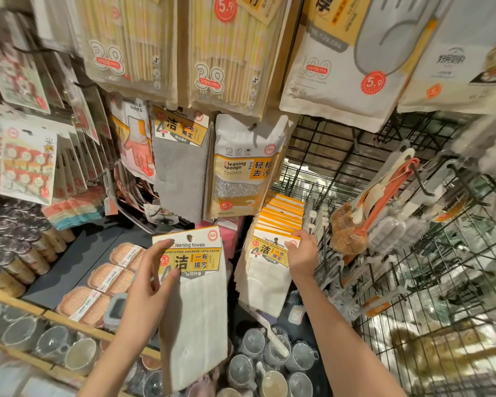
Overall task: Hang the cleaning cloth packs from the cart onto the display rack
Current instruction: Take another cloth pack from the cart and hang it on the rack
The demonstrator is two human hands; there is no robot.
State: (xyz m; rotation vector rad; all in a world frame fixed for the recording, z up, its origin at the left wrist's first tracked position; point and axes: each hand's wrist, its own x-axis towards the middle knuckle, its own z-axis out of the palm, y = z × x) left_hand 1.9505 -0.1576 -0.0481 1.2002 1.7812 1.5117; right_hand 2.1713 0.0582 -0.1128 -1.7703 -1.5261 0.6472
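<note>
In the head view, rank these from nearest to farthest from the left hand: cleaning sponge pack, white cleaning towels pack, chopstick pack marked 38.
1. White cleaning towels pack, gripped by the left hand.
2. Cleaning sponge pack, hanging above, slightly right.
3. Chopstick pack marked 38, top row.

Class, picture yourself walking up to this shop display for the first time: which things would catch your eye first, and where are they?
Probably the white cleaning towels pack at centre, which the left hand holds up. Right of it, the right hand grips the front of a row of hung packs with orange tops. Red 5.9 price stickers dot the big packs above.
</note>
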